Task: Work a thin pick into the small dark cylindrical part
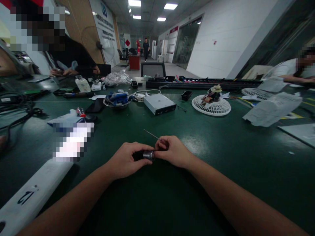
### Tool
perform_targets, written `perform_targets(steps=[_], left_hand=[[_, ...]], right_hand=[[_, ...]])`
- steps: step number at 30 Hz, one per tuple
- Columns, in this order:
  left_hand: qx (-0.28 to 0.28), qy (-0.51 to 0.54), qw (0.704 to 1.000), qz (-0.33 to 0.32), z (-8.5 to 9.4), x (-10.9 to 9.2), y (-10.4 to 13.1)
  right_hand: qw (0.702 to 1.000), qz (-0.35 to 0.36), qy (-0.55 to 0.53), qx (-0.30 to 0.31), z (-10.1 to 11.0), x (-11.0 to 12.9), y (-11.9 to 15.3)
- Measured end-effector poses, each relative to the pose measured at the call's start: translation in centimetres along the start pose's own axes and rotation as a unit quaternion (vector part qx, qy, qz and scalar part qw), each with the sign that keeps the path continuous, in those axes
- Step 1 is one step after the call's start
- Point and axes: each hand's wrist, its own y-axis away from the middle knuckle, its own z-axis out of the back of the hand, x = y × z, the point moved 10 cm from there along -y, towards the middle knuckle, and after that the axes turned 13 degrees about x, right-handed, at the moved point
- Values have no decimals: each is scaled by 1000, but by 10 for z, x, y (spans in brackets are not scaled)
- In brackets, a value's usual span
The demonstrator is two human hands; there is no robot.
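A small shiny metal cylinder point(148, 155) lies on its side between the thumb and fingers of my left hand point(126, 159), just over the green table. From the curled fingers of my right hand point(172, 151) a thin metal rod point(152, 134) sticks out toward the upper left; its kind is unclear. The thumb and a fingertip of that hand meet the cylinder's right end. Whatever sits at that end is hidden by the fingers.
A silver disc drive point(159, 104), a metal bowl point(117, 104) with blue things and a white fan grille point(211, 106) stand beyond my hands. On the left lie a long white case point(36, 193) and black cables point(14, 113). Co-workers sit at both sides.
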Motion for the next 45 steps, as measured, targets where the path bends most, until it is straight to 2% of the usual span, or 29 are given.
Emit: perform_targets(steps=[2, 6, 10, 13, 16, 20, 24, 29, 34, 37, 42, 45], left_hand=[[-12, -15, 1000, -3, 2, -2, 0], [-82, -34, 996, 22, 16, 5, 2], [-165, -59, 980, 90, 34, 21, 11], [-224, -89, 961, 133, 48, 29, 20], [-251, -104, 951, 150, 55, 32, 25], [-226, -95, 962, 119, 50, 27, 20], [-182, -106, 975, 75, 39, 19, 14], [-156, -129, 978, 44, 33, 13, 11], [-126, -156, 979, 21, 26, 8, 8], [-128, -159, 979, 14, 27, 6, 8], [-134, -165, 977, 14, 28, 6, 9], [-130, -165, 978, 16, 27, 6, 9]], right_hand=[[1000, -1, 20, -11, 1, 0, 0], [995, 12, 93, -36, 5, 12, 5], [978, 28, 193, -75, 25, 28, 16], [966, 13, 245, -86, 41, 29, 22], [954, 29, 287, -82, 47, 32, 24], [950, 52, 299, -68, 40, 34, 22], [948, 49, 302, -88, 40, 35, 22], [971, 46, 226, -61, 38, 30, 20], [966, 15, 243, -90, 42, 27, 20], [974, 1, 219, -57, 36, 23, 18], [975, -22, 207, -72, 40, 18, 19], [980, -20, 193, -49, 35, 18, 18]])
